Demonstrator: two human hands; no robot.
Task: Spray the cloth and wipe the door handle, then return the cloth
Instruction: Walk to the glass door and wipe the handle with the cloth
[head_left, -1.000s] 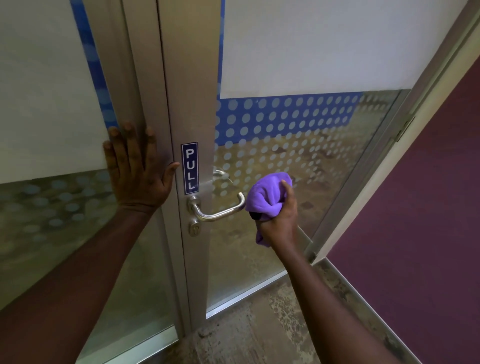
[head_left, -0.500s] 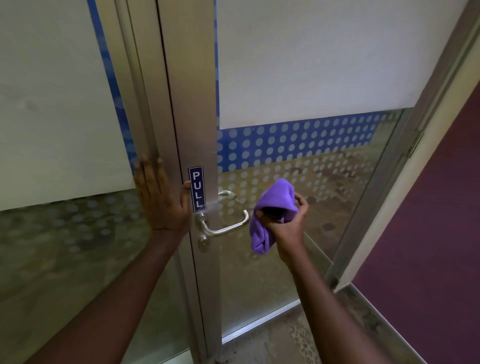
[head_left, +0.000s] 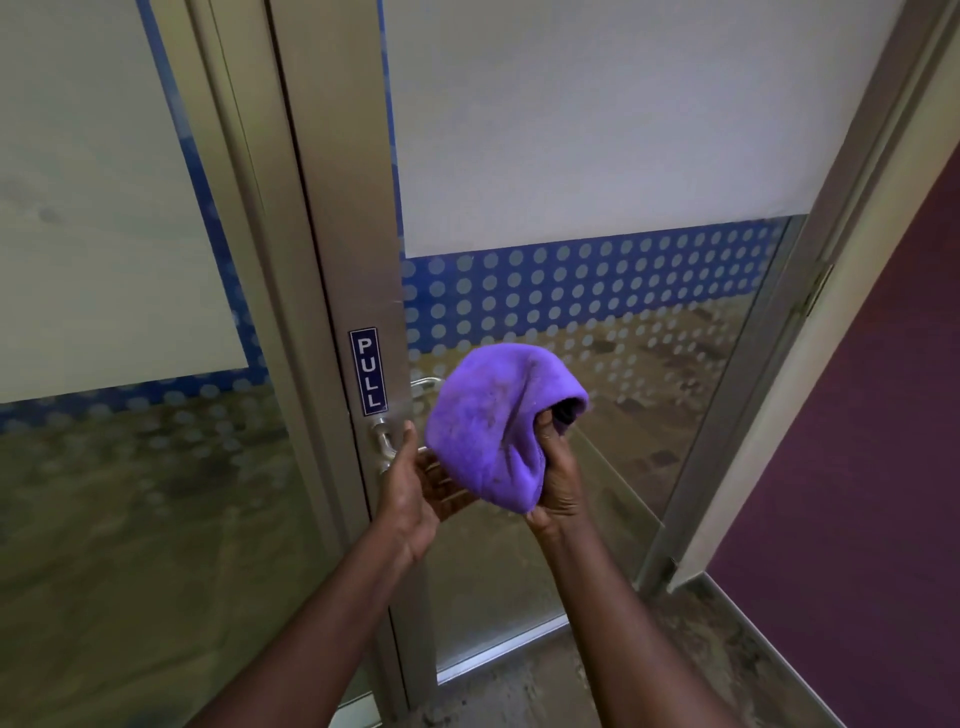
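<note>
From the head camera, looking down at the door: a purple cloth (head_left: 493, 426) is bunched into a rounded bundle and held up in front of the glass, just to the right of the metal door stile. The right hand (head_left: 558, 475) grips it from the right and underneath, thumb pressed into a fold near the top, fingers closed around the lower edge. A small dark patch shows at the upper right of the bundle beside the thumb; what it is, I cannot tell.

The left hand (head_left: 415, 488) is loose, palm turned towards the cloth, fingers spread and reaching under the bundle's lower left side. Whether the fingertips touch the fabric is hard to say, as the cloth covers them.

The door handle (head_left: 383, 436) is a silver lever mounted on the stile. Only its base and the bend of its neck are visible past the left thumb; the rest of the lever is hidden behind the left hand and the cloth. A second lever on the far side of the glass peeks out just above the cloth. A blue PULL sign (head_left: 368, 371) sits upright on the stile directly above the handle.

The glass panel (head_left: 623, 291) carries a blue band with pale dots below a frosted white area. To the right, a purple wall (head_left: 857, 467) meets a worn, speckled floor (head_left: 649, 675).
</note>
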